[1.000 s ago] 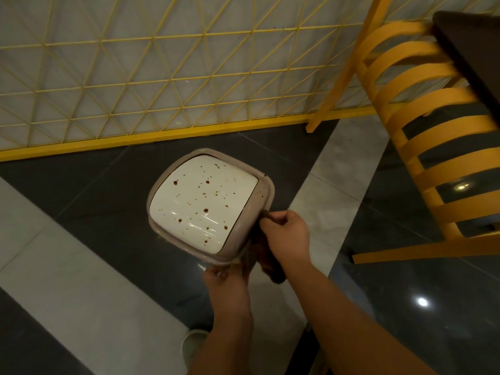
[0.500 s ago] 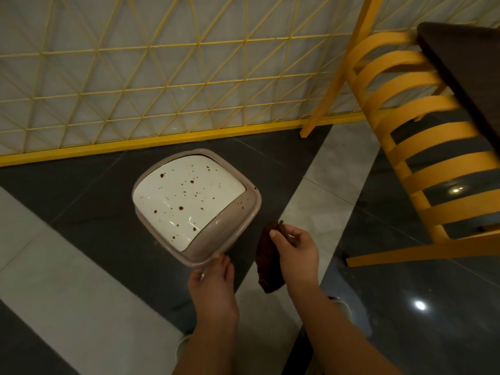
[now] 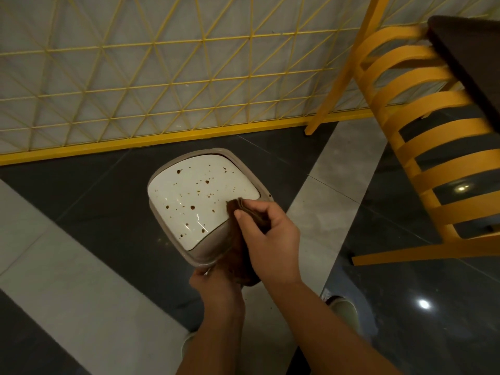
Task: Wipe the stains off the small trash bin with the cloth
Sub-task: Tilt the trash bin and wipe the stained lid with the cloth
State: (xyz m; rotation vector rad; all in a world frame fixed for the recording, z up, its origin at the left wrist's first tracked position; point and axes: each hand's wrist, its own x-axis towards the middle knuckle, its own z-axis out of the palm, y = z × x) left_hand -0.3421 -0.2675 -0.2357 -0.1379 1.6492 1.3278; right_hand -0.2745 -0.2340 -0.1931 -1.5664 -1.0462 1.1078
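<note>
The small trash bin (image 3: 201,207) stands on the floor (image 3: 89,212) just in front of the yellow lattice partition (image 3: 162,77), seen from above. Its white lid, framed by a beige rim, is speckled with many brown spots, too many and too small to count surely. One dark brown cloth (image 3: 244,212) lies folded against the lid's right edge and hangs down over the bin's near corner.

Two hands work here. The right hand (image 3: 270,239) has its grip clenched round the cloth, thumb and fingers pinching the folds, and presses it onto the lid. The left hand (image 3: 216,280) reaches in under the near rim of the bin and touches it; the cloth and the bin's corner hide most of its fingers, so I cannot tell whether that grip is closed round the rim or merely resting against it.

The floor is glossy dark tile crossed by wide pale grey bands, and it mirrors two ceiling lights. The partition has a thick yellow bar along its foot and thin yellow rods forming triangles over a pale panel. To the right stands one yellow chair (image 3: 422,147) with curved slats in its back, and beyond it the corner of a dark surface (image 3: 470,58). One pale shoe (image 3: 343,307) shows near the right forearm. No brand, label or writing can be read anywhere
</note>
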